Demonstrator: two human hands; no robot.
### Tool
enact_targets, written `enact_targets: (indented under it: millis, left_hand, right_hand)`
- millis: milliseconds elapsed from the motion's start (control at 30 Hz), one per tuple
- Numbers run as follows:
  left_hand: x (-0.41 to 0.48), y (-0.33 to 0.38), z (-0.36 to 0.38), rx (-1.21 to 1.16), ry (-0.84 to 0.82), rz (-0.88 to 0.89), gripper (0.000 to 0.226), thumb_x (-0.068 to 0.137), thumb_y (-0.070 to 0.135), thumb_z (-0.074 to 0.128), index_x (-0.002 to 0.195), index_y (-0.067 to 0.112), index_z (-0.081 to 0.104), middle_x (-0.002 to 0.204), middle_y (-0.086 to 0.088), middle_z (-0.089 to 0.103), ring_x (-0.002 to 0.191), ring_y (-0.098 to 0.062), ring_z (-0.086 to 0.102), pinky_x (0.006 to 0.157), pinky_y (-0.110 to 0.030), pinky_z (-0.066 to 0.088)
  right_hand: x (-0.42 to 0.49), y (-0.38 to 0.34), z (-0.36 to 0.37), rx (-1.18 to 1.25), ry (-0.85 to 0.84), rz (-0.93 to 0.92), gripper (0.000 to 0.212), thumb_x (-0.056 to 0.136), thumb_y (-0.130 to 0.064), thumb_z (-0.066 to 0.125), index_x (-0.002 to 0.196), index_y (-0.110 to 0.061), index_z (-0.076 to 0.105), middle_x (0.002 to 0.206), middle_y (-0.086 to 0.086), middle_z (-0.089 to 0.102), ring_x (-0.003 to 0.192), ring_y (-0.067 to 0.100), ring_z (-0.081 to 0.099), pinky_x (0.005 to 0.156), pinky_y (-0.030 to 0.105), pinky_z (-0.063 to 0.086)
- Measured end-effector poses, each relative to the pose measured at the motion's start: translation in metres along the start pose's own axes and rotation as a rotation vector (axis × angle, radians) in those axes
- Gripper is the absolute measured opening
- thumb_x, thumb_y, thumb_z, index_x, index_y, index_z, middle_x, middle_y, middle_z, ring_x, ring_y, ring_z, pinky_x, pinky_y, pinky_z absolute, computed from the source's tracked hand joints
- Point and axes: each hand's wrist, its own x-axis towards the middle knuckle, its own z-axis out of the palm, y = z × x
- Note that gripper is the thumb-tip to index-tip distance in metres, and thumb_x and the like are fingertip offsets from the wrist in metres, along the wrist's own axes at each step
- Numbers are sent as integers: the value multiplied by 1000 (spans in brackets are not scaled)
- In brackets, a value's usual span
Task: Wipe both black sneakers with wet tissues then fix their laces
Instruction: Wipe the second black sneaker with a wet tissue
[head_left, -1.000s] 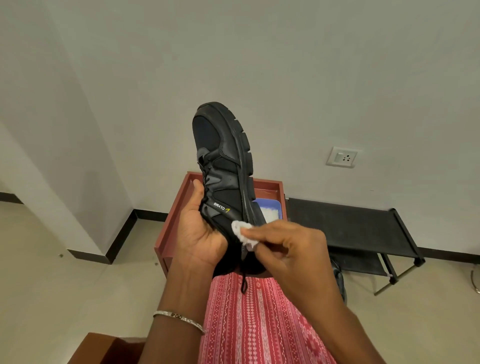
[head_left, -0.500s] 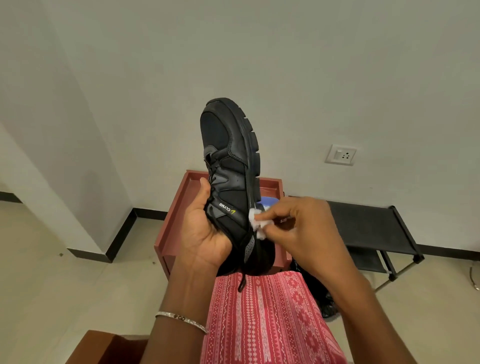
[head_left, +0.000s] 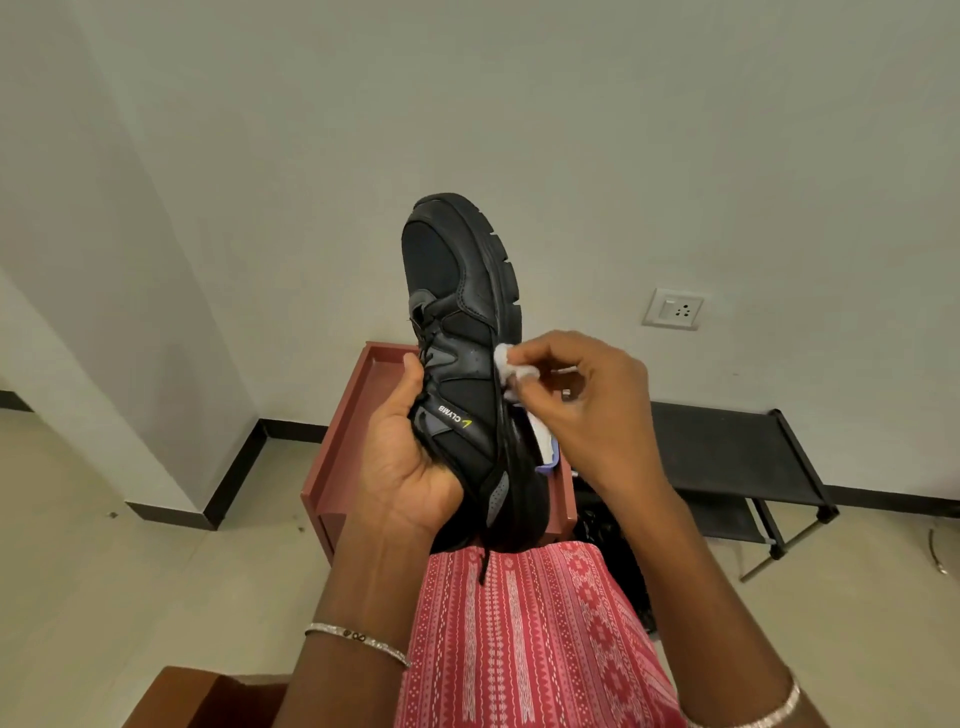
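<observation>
We see the left hand (head_left: 410, 462) gripping the black sneaker (head_left: 462, 332) by its heel end, toe up, above the lap; a lace (head_left: 484, 564) dangles below. The right hand (head_left: 587, 405) pinches a white wet tissue (head_left: 511, 366) against the sneaker's sole edge — in front of a red-brown tabletop (head_left: 343, 447).

A black lace-up sneaker with a lugged rubber sole (head_left: 457, 332) has grey panels along its side and a small white word with a yellow mark near the heel. Its black lace end (head_left: 484, 564) hangs over a pink-red woven cloth with white geometric bands (head_left: 524, 639). A crumpled white wet tissue (head_left: 511, 366) lies against the sneaker's side. Behind is a reddish-brown wooden tray-topped stand (head_left: 337, 452), and near its right edge a pale blue and white packet (head_left: 548, 452). A black metal-framed rack with dark fabric shelves (head_left: 727, 457) stands by an off-white wall (head_left: 519, 104) edged by a black skirting strip. A white switch plate (head_left: 672, 309) sits on that wall. The floor tiles (head_left: 104, 571) are cream. Both wrists wear thin silver bangles (head_left: 358, 642).
</observation>
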Motion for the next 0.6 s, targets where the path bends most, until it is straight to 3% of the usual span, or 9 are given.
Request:
enact_targets:
  millis: [100, 200, 267, 333, 400, 500, 533, 600]
  left_hand:
    - [2, 6, -7, -20, -2, -2, 55, 101, 46, 45, 119, 1, 69, 125, -24, 65, 114, -37, 64, 91, -59, 50]
    - [0, 5, -8, -13, -7, 1, 55, 102, 45, 42, 102, 3, 78, 113, -22, 71, 100, -36, 71, 88, -57, 52]
    - [2, 3, -9, -17, 9, -17, 54, 102, 46, 44, 107, 3, 76, 118, -22, 69, 108, -36, 68, 92, -57, 50]
    - [6, 4, -9, -33, 35, -30, 51, 101, 45, 48, 127, 6, 65, 131, -21, 62, 122, -37, 60, 105, -54, 44]
    - [6, 2, -6, -36, 23, -46, 51, 100, 43, 50, 133, 6, 60, 136, -21, 58, 126, -38, 57, 111, -51, 40]
    - [2, -3, -3, 5, 32, -10, 47, 101, 40, 47, 105, 3, 77, 122, -24, 67, 110, -35, 66, 96, -57, 49]
    - [1, -3, -3, 13, 32, 0, 47, 101, 40, 47, 104, 4, 77, 121, -23, 67, 109, -35, 67, 96, -56, 49]
    - [3, 2, -7, -13, 27, -42, 49, 100, 43, 50, 126, 5, 65, 132, -23, 61, 121, -37, 60, 109, -52, 42]
  right_hand:
    - [-17, -1, -12, -134, -261, 15, 15, 80, -8, 79, 88, -21, 79, 91, -13, 70, 83, 4, 65, 72, 18, 54]
    - [-20, -8, -27, -325, -565, 52, 21, 76, -12, 83, 86, -30, 80, 86, -14, 68, 78, 5, 63, 68, 19, 53]
    - [-13, -12, -31, -326, -611, 40, 20, 74, -13, 84, 85, -30, 81, 83, -14, 71, 75, 4, 66, 68, 23, 56]
    - [-2, -13, -29, -273, -530, 18, 18, 73, -13, 84, 84, -27, 81, 79, -13, 73, 73, 3, 68, 68, 28, 59]
    - [7, -9, -22, -186, -308, -1, 15, 75, -8, 81, 84, -21, 81, 78, -11, 74, 72, 3, 69, 70, 29, 59]
    - [9, -1, -10, -69, -13, -60, 15, 81, -3, 76, 88, -15, 80, 85, -7, 75, 78, 3, 69, 71, 17, 56]
    - [5, 2, -7, -59, 0, -78, 15, 82, -2, 75, 90, -14, 79, 87, -7, 74, 81, 4, 69, 73, 15, 55]
    - [-7, 7, -9, -90, -102, -87, 13, 83, -4, 75, 91, -14, 77, 90, -9, 72, 85, 3, 66, 75, 13, 53]
